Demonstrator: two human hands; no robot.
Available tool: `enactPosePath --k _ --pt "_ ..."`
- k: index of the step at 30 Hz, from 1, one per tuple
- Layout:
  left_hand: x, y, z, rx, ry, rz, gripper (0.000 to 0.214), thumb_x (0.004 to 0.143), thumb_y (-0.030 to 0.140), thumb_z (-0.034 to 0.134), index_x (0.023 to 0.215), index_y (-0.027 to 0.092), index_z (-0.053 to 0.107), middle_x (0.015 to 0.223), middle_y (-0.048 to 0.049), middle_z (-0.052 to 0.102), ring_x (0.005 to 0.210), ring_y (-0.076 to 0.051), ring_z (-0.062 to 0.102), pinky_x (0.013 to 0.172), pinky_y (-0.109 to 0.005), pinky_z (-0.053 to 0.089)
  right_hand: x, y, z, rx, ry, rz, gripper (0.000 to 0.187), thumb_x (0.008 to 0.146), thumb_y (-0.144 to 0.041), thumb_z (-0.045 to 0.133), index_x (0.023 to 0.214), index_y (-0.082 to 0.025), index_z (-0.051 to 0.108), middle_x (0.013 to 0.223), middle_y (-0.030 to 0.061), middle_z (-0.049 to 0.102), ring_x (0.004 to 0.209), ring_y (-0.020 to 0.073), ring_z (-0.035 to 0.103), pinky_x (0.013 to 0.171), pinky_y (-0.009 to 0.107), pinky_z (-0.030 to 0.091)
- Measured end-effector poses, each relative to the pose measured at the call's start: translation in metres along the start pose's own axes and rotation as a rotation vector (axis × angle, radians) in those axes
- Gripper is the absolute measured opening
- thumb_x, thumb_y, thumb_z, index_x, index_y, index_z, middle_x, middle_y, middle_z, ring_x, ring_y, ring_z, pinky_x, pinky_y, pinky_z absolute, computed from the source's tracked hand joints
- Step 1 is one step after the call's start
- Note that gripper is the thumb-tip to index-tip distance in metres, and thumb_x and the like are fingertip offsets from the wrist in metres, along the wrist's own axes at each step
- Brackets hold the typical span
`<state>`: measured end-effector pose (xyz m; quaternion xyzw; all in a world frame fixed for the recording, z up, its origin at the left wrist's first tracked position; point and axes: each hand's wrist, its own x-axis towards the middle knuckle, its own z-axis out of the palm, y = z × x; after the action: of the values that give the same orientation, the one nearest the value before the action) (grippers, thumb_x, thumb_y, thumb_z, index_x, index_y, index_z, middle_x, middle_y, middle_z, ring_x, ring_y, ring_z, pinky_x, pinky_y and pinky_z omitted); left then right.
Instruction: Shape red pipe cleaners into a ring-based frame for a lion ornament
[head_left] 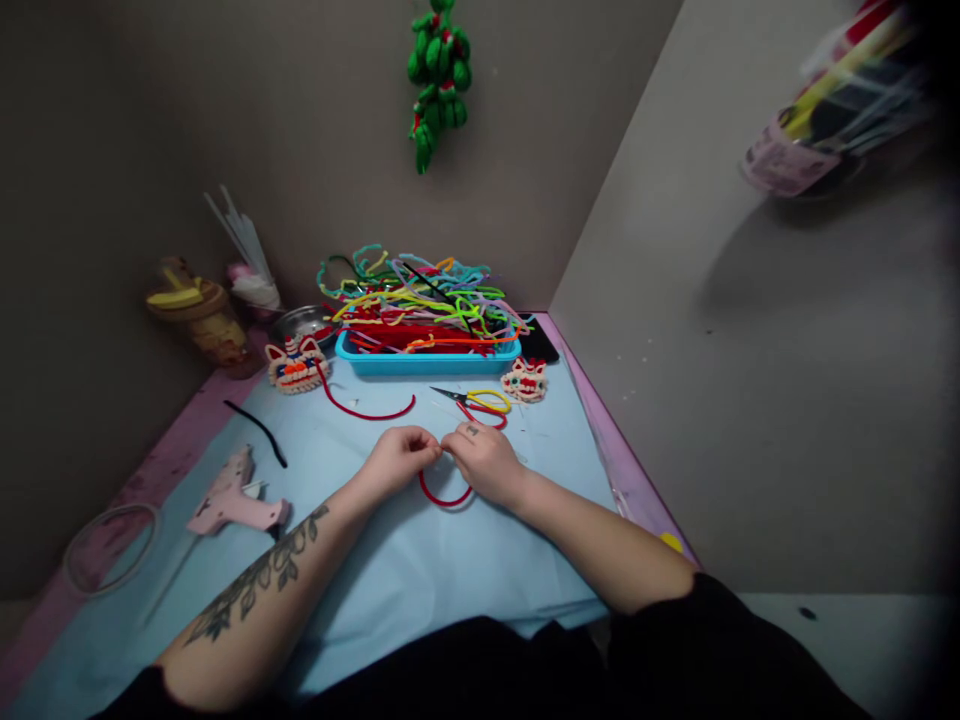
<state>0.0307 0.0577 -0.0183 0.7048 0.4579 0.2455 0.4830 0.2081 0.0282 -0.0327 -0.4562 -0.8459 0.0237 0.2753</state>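
Both hands meet over the blue cloth, pinching a red pipe cleaner [445, 503] whose loop hangs below them. My left hand [405, 458] is closed, thumb and fingertips pressed together on it. My right hand [484, 460] is closed too, its fingertips touching those of the left; the part of the pipe cleaner between the fingers is hidden. Just beyond the right hand lie scissors [474, 404] with one yellow and one red handle. Another red pipe cleaner [367, 414] curves across the cloth beyond the left hand.
A blue tray [427, 366] heaped with coloured pipe cleaners stands at the back, between two lion-face pieces [298, 368] [527, 382]. Left are a pink glue gun [236, 500], a black pipe cleaner [259, 432], a tape ring [112, 548] and a drink cup [202, 320]. Walls rise behind and right.
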Motion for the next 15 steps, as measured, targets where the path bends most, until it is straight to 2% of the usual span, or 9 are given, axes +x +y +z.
enactPosePath --k 2,3,5,8,10,12,15 --pt "0.002 -0.002 -0.001 -0.17 -0.043 -0.124 0.022 0.07 0.036 0.06 0.071 0.014 0.06 0.056 0.0014 0.057 0.049 -0.011 0.047 0.049 -0.023 0.035 0.0 -0.001 0.0 -0.027 0.013 -0.023 0.018 0.089 -0.015 0.047 0.084 -0.017 0.064 0.077 0.0073 0.062 0.076 0.0183 0.055 0.072 0.029 0.041" --pt "0.002 -0.002 -0.002 -0.196 -0.044 -0.129 0.023 0.069 0.036 0.061 0.071 0.014 0.06 0.056 0.0014 0.057 0.049 -0.011 0.047 0.049 -0.023 0.036 0.0 -0.001 0.0 0.007 0.019 -0.006 0.017 0.088 -0.015 0.048 0.085 -0.017 0.065 0.077 0.0072 0.063 0.076 0.0181 0.056 0.072 0.029 0.041" --pt "0.001 -0.002 -0.005 -0.13 0.005 -0.042 0.025 0.07 0.037 0.063 0.077 0.014 0.062 0.067 -0.0018 0.063 0.058 -0.013 0.054 0.054 -0.024 0.041 0.002 0.0 0.001 0.146 0.036 0.09 0.014 0.087 -0.015 0.051 0.084 -0.018 0.064 0.08 0.006 0.064 0.077 0.0171 0.058 0.072 0.028 0.043" --pt "-0.003 0.001 -0.007 0.182 0.156 0.208 0.028 0.077 0.037 0.061 0.095 0.015 0.063 0.094 -0.0077 0.067 0.082 -0.019 0.06 0.068 -0.028 0.047 0.005 0.004 0.002 0.373 0.057 0.298 0.01 0.083 -0.014 0.055 0.079 -0.019 0.064 0.078 0.0027 0.065 0.074 0.0147 0.059 0.069 0.026 0.045" --pt "-0.006 0.003 -0.007 0.439 0.243 0.369 0.023 0.084 0.032 0.056 0.099 0.017 0.063 0.099 -0.0089 0.066 0.09 -0.021 0.059 0.077 -0.032 0.046 0.006 0.005 0.002 0.443 0.063 0.366 0.009 0.08 -0.014 0.057 0.077 -0.018 0.063 0.075 0.0012 0.065 0.071 0.0139 0.059 0.068 0.025 0.045" --pt "-0.008 0.005 -0.006 0.658 0.272 0.497 0.019 0.087 0.027 0.051 0.096 0.017 0.065 0.097 -0.009 0.066 0.091 -0.021 0.057 0.084 -0.035 0.044 0.007 0.005 0.002 0.45 0.064 0.357 0.009 0.079 -0.013 0.056 0.076 -0.018 0.064 0.074 0.001 0.064 0.071 0.0138 0.058 0.068 0.025 0.045" --pt "-0.009 0.006 -0.003 0.862 0.251 0.58 0.019 0.089 0.023 0.048 0.089 0.017 0.066 0.091 -0.0089 0.067 0.084 -0.02 0.056 0.08 -0.035 0.043 0.006 0.004 0.004 0.421 0.057 0.308 0.012 0.08 -0.012 0.054 0.075 -0.019 0.063 0.075 0.0014 0.063 0.072 0.014 0.058 0.068 0.025 0.045"
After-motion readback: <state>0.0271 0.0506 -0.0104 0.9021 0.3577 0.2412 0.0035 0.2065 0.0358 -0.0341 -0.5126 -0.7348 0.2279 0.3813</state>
